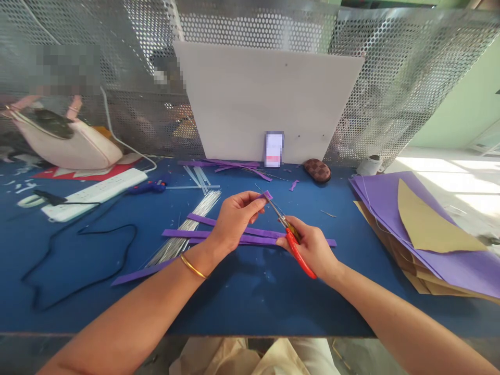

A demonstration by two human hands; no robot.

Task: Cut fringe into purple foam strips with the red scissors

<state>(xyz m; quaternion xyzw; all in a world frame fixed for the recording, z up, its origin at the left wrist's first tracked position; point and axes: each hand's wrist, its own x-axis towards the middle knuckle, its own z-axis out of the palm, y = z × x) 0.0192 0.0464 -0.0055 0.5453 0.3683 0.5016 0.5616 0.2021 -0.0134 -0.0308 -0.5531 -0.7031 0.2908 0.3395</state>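
Note:
My left hand (240,216) is closed in a pinch on a small purple piece (267,195), which looks like felt or paper. My right hand (312,245) grips red-handled scissors (297,250), their blades reaching up and left to that piece. Below both hands, long purple strips (250,239) lie across the table. They rest partly over a bundle of thin pale wires (195,219). Another purple strip (136,274) runs under my left forearm.
A phone (274,149) leans on a white board (269,99). At left are a white power strip (96,195), a glue gun (148,187), a black cord and a pink bag (66,140). Purple and brown sheets (390,208) are stacked at right, near a checkered case (317,171).

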